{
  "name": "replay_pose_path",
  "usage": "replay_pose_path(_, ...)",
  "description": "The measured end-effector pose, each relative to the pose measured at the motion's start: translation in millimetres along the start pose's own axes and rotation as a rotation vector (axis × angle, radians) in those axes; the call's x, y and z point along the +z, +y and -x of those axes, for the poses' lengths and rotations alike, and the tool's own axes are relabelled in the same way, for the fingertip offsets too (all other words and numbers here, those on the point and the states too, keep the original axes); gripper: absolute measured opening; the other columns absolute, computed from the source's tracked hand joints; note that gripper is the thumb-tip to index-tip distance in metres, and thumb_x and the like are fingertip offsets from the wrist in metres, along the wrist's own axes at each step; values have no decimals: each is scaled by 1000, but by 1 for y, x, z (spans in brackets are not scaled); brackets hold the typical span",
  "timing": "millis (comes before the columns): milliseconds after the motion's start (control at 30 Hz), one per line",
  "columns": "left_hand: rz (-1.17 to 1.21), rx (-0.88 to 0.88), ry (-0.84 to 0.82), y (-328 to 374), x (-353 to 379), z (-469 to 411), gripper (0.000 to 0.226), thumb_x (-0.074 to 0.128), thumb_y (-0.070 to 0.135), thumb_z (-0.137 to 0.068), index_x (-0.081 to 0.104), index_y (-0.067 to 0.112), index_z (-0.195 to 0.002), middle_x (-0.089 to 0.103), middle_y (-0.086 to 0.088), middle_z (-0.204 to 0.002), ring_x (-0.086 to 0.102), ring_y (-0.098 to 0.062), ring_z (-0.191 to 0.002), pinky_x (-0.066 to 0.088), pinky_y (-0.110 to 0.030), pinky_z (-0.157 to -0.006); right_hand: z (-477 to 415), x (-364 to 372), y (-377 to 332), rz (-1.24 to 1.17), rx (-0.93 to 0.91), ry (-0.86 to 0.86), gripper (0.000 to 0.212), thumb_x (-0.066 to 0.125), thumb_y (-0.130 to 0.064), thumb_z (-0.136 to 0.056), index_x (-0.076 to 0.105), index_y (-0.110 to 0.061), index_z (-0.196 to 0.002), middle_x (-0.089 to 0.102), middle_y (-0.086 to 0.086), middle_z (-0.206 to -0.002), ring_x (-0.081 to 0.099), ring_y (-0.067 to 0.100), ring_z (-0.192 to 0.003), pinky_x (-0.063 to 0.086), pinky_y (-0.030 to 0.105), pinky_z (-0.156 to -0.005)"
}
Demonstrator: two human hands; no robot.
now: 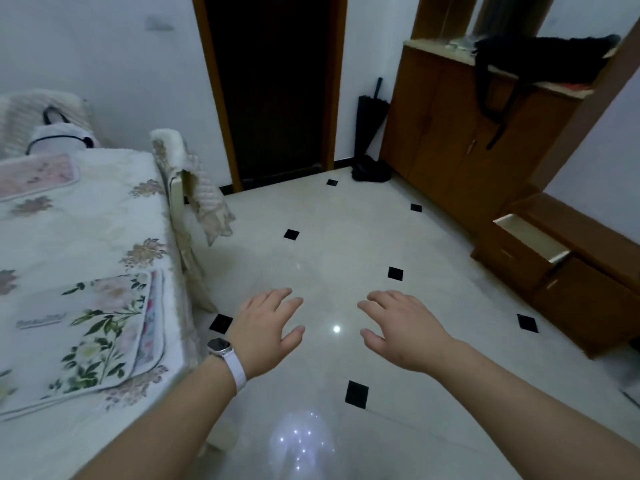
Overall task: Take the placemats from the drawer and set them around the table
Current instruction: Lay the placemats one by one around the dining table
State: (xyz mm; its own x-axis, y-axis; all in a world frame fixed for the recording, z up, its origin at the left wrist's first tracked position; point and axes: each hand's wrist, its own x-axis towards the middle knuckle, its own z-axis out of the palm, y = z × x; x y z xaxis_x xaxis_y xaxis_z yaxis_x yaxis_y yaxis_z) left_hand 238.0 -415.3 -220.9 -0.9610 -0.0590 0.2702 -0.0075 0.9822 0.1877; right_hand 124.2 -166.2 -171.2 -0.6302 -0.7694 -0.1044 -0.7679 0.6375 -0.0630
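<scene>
Pale tiles with small black diamonds cover the floor (329,237), with the table (69,223) on our left and a low wooden cabinet (588,296) on our right. Our left hand (270,327) and right hand (405,327) hover over the floor, palms down, fingers loosely spread and holding nothing (a white watch (220,348) sits on the left wrist). On the table's flowered cloth (145,251) a leafy placemat (104,327) lies at the near corner, with the edge of a second mat (156,323) showing under it, and a pink placemat (38,174) lies at the far end. We judge the task partly done: mats are out, but the stacked pair probably needs spreading. The drawer (530,237) stands pulled out of the cabinet; we cannot tell whether more mats lie inside.
</scene>
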Motion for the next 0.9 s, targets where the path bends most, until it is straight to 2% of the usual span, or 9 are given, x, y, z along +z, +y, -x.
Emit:
replay_pose_path(100, -18, -96, -16, -37, 2, -4, 45, 54, 48, -83, 65, 20, -116, 64, -6, -119, 61, -29, -102, 49, -38, -79, -57, -3, -8, -6, -89, 0, 53, 41, -49, -93, 46, -24, -139, 48, -3, -140, 43, 22, -129, 34, 36, -105)
replay_pose_path(233, -62, -183, -48, -80, 6, -19, 44, 52, 48, -84, 64, 21, -117, 63, -6, -121, 59, -29, -107, 50, -39, -82, -130, 2, -10, -17, -190, -28, 61, 26, -56, -87, 47, -27, -136, 50, -5, -135, 45, 21, -125, 36, 35, -103)
replay_pose_path(400, -99, -327, -47, -129, 13, -76, 46, 51, 48, -83, 65, 19, -116, 63, -8, -120, 60, -32, -107, 51, -42, -85, -237, -4, 6, -10, -344, -10, 50, 39, -52, -93, 46, -25, -135, 50, -4, -135, 44, 22, -125, 36, 36, -105)
replay_pose_path(633, -138, -467, -56, -178, 16, -155, 48, 48, 51, -84, 64, 22, -119, 62, -4, -124, 59, -28, -112, 50, -41, -87, -378, -24, 31, -2, -515, -43, 49, 40, -50, -92, 49, -23, -132, 50, -1, -134, 46, 23, -124, 37, 37, -103)
replay_pose_path(767, -166, -603, -27, -206, 8, -156, 49, 49, 49, -84, 63, 21, -121, 62, -5, -124, 59, -29, -108, 50, -42, -85, -445, -26, 7, 9, -650, -76, 48, 40, -48, -93, 51, -22, -131, 51, 1, -134, 44, 24, -126, 36, 37, -104)
replay_pose_path(900, -200, -805, -28, -238, -2, -119, 47, 51, 50, -84, 63, 22, -120, 63, -7, -122, 61, -31, -107, 52, -44, -83, -485, -21, -53, -6, -811, -145, 47, 39, -48, -95, 49, -23, -134, 51, -1, -134, 43, 22, -127, 34, 37, -106)
